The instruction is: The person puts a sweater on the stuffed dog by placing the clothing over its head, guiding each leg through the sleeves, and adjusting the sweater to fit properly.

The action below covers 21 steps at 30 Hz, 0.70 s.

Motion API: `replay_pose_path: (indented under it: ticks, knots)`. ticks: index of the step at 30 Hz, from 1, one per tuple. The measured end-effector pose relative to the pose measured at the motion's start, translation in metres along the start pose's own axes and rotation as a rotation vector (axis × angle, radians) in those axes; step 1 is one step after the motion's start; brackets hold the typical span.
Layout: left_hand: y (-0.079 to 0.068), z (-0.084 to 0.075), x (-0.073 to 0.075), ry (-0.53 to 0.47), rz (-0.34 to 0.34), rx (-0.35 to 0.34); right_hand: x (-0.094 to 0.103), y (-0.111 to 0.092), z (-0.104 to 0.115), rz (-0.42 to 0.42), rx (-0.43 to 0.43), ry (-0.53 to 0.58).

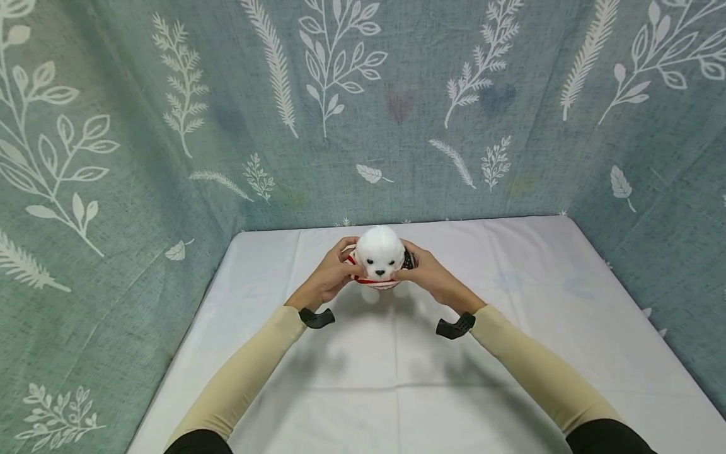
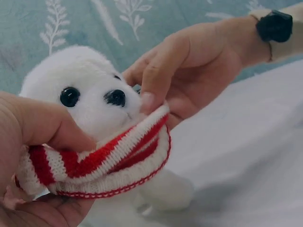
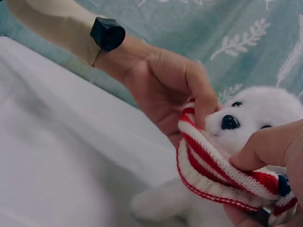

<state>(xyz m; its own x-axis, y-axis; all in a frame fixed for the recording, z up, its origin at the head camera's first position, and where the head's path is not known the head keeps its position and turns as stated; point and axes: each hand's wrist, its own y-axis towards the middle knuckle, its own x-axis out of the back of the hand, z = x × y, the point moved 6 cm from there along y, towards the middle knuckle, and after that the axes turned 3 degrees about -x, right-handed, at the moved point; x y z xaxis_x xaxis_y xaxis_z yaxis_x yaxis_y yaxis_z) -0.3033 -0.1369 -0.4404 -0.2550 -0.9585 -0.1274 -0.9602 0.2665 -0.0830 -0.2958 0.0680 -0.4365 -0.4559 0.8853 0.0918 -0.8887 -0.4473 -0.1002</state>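
White plush animal (image 1: pixel 379 247) held at its striped knit garment (image 2: pixel 118 146) by two hands.
Below the plush animal's chin, the garment is pinched between thumb and fingers by the left hand (image 1: pixel 331 272) on one side and by the right hand (image 1: pixel 435 277) on the other. Its head is already clear of the knit; the gathered folds seem left to be straightened. Just behind it, the white-covered table (image 1: pixel 386 413) is bounded by the leafy curtain (image 1: pixel 416 157); open room is left before it and to both sides.

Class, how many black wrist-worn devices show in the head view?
2: one black curved device on the wrist of the left hand, a second black device on the wrist of the right hand.
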Motion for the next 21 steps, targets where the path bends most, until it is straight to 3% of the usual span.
replay_pose_path:
  ticks: [3, 7, 14, 21]
  knots:
    - [0.001, 0.003, -0.001, -0.060, -0.015, 0.012, 0.000, 0.000, -0.001, -0.015, 0.017, 0.000]
    - [0.001, 0.004, -0.004, -0.065, -0.004, 0.012, 0.004, -0.001, -0.005, -0.032, 0.026, -0.026]
    - [0.002, -0.001, -0.001, 0.086, 0.052, -0.051, 0.010, -0.001, -0.003, -0.019, 0.051, -0.084]
    - [0.005, 0.000, 0.007, 0.301, 0.048, -0.050, 0.015, 0.001, -0.009, -0.013, 0.045, -0.138]
